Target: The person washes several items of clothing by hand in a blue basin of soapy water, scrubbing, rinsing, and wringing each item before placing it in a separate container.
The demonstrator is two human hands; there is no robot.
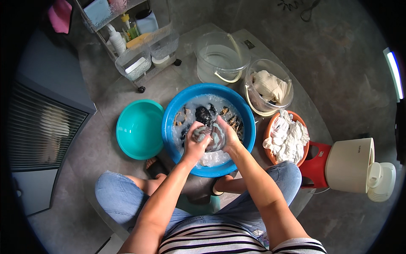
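Note:
Between my knees stands a round blue plastic basin with cloudy, sudsy water. My left hand and my right hand grip a wet, dark, patterned cloth from its two sides, above the water. The fingers curl around it, and some fingertips are hidden by the fabric. Dark garments with tan patches float in the basin, and a black wet bundle rises just beyond my hands. Whitish foam or a pale soaked piece shows near the basin's close side.
A turquoise basin adjoins on the left. Beyond stand a clear bucket of water and another bucket with beige cloth. An orange basin holds white laundry, beside a red stool and a cream appliance. A wheeled shelf stands upper left.

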